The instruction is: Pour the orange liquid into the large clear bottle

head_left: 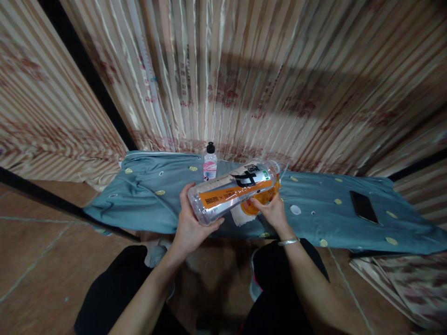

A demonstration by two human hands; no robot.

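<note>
A large clear plastic bottle (230,191) with a silver and orange label lies tilted across the middle of the view, its base at the left and its other end higher at the right. My left hand (192,221) is wrapped around its base end. Behind and below the bottle, a clear container of orange liquid (249,207) is partly hidden. My right hand (272,209), with a silver bracelet on the wrist, grips this container, the thumb lying across its front. Under it sits a white tissue or cloth (240,217). A thin pale stick (284,170) rises beside the container.
The long surface is covered with teal patterned cloth (146,204). A small bottle with a black cap (210,163) stands behind the big bottle. At the right are a white round lid-like piece (295,210) and a dark phone (363,207). Black poles (94,88) and a striped curtain (244,70) surround it.
</note>
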